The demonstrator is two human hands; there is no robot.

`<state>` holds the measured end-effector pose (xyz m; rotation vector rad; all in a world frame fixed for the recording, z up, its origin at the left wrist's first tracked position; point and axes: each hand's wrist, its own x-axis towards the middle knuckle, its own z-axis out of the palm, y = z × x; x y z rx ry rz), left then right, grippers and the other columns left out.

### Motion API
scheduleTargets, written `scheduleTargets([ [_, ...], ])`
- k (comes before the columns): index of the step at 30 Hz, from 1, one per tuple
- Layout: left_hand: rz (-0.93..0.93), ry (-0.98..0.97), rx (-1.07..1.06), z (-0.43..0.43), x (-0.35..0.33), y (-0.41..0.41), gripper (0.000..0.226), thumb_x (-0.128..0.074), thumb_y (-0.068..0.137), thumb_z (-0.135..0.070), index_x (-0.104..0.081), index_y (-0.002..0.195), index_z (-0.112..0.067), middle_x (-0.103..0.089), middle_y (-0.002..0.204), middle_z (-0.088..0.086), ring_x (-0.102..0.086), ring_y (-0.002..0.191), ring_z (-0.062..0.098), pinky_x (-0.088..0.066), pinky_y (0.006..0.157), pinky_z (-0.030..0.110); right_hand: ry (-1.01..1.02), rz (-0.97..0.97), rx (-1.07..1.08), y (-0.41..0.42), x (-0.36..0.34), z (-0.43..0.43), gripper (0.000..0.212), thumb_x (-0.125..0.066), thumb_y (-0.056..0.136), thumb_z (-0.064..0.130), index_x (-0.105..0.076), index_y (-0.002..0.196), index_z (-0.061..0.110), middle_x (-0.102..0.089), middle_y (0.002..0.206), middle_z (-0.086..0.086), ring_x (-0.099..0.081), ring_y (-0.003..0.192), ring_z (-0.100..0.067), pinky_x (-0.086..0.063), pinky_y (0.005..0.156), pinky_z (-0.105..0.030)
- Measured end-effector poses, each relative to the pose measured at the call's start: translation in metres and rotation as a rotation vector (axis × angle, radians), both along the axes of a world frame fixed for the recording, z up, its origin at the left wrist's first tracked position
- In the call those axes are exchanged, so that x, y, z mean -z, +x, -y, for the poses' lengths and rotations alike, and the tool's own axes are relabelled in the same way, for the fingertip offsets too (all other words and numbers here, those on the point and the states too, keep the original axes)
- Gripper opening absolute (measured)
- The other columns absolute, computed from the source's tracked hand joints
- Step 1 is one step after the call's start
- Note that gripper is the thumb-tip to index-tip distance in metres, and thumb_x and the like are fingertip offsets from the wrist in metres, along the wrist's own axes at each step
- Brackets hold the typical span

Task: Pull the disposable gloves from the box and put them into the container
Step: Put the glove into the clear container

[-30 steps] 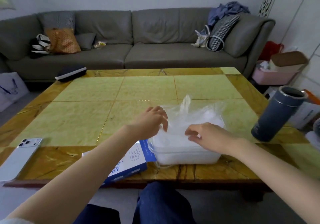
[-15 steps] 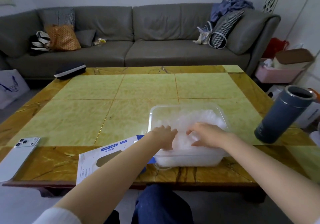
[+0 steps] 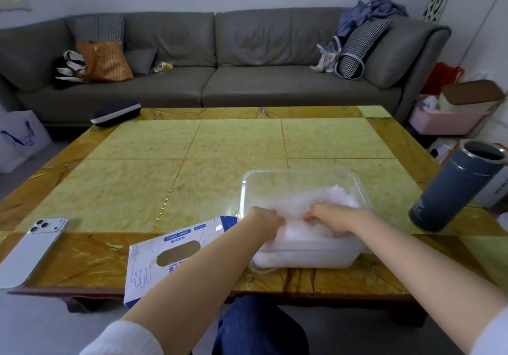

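- Crumpled, translucent white plastic gloves (image 3: 327, 201) lie heaped inside the clear rectangular plastic container (image 3: 299, 172), beside the white-and-blue cardboard glove box (image 3: 148, 261).
- The left hand (image 3: 265, 221) and right hand (image 3: 334, 220) dig into the heap, fingers curled; whether they grip it cannot be told.

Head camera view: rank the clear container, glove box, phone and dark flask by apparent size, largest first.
1. Clear container
2. Glove box, partly hidden
3. Phone and flask look alike, so unranked

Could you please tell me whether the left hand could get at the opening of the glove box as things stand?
Probably yes: the box lies just beside the left hand, its opening facing up and uncovered.
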<state>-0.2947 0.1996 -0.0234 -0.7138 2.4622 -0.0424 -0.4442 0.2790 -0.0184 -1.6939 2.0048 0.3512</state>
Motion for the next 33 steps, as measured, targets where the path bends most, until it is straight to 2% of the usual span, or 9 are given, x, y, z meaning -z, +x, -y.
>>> scheduleTargets([
  [4,-0.012,-0.045,0.015,0.0,-0.007,0.002,0.039,-0.048,0.096,-0.023,-0.046,0.134,-0.012,-0.052,0.128,0.007,-0.053,0.114,0.025,-0.04,0.085,0.031,-0.089,-0.061,0.048,0.009,-0.023,-0.01,0.041,-0.047,0.095,0.008,-0.046,0.135,0.018,-0.048,0.139,-0.002,-0.046,0.126,-0.021,-0.039,0.101,-0.031],
  [7,-0.132,-0.093,0.056,-0.001,-0.021,0.01,0.041,-0.047,0.097,-0.033,-0.048,0.132,-0.013,-0.056,0.127,0.006,-0.052,0.117,0.025,-0.037,0.095,0.034,-0.291,-0.148,0.045,0.028,-0.047,-0.014,0.027,-0.047,0.098,0.026,-0.058,0.122,0.021,-0.061,0.124,0.001,-0.055,0.113,-0.021,-0.043,0.091,-0.032],
  [12,-0.725,-0.204,-0.033,-0.001,-0.044,0.06,0.034,-0.042,0.095,-0.016,-0.049,0.128,-0.022,-0.054,0.13,-0.005,-0.042,0.125,0.017,-0.019,0.109,0.034,-0.81,-0.062,0.019,0.078,-0.06,-0.009,0.028,-0.041,0.099,0.013,-0.052,0.124,0.016,-0.06,0.119,0.001,-0.058,0.105,-0.02,-0.045,0.076,-0.031],
  [15,-0.82,-0.254,-0.225,0.002,-0.035,0.112,0.033,-0.041,0.093,-0.013,-0.05,0.122,-0.024,-0.053,0.127,-0.008,-0.042,0.123,0.014,-0.019,0.107,0.032,-0.95,0.124,-0.15,0.12,-0.055,-0.002,0.022,-0.046,0.095,0.003,-0.058,0.113,0.01,-0.061,0.109,-0.002,-0.061,0.096,-0.019,-0.046,0.069,-0.025],
  [18,-0.631,-0.209,-0.431,0.008,-0.014,0.159,0.035,-0.045,0.093,-0.025,-0.044,0.127,-0.025,-0.048,0.131,-0.005,-0.041,0.123,0.017,-0.024,0.105,0.036,-0.878,0.212,-0.275,0.163,-0.038,0.01,0.022,-0.046,0.094,0.001,-0.058,0.111,0.009,-0.06,0.108,-0.003,-0.06,0.091,-0.018,-0.048,0.071,-0.026],
  [22,-0.35,-0.029,-0.604,0.014,0.016,0.206,0.049,-0.044,0.092,-0.036,-0.033,0.137,-0.022,-0.034,0.141,0.003,-0.03,0.132,0.027,-0.025,0.107,0.051,-0.572,0.33,-0.239,0.212,-0.007,0.03,0.024,-0.042,0.097,0.009,-0.053,0.118,0.011,-0.055,0.12,-0.003,-0.054,0.106,-0.02,-0.046,0.088,-0.035],
  [26,-0.443,0.182,-0.633,0.014,0.033,0.234,0.065,-0.051,0.089,-0.036,-0.023,0.145,-0.022,-0.013,0.153,-0.001,-0.013,0.139,0.026,-0.028,0.109,0.048,-0.266,0.29,-0.203,0.231,0.025,0.05,0.026,-0.041,0.1,0.023,-0.055,0.118,0.01,-0.058,0.119,-0.009,-0.055,0.107,-0.028,-0.044,0.087,-0.036],
  [29,-0.46,0.189,-0.562,0.012,0.037,0.245,0.071,-0.052,0.091,-0.047,-0.017,0.149,-0.022,-0.005,0.157,-0.002,-0.004,0.142,0.026,-0.024,0.113,0.047,-0.116,0.104,-0.272,0.239,0.035,0.057,0.038,-0.039,0.1,0.039,-0.061,0.113,0.011,-0.061,0.112,-0.012,-0.051,0.108,-0.031,-0.037,0.083,-0.032],
  [33,-0.463,0.188,-0.543,0.011,0.038,0.249,0.072,-0.048,0.092,-0.052,-0.016,0.149,-0.024,-0.002,0.159,-0.002,-0.001,0.144,0.027,-0.024,0.114,0.048,-0.04,0.054,-0.284,0.245,0.025,0.066,0.053,-0.027,0.101,0.045,-0.061,0.114,0.006,-0.06,0.103,-0.01,-0.047,0.103,-0.023,-0.029,0.099,-0.034],
])
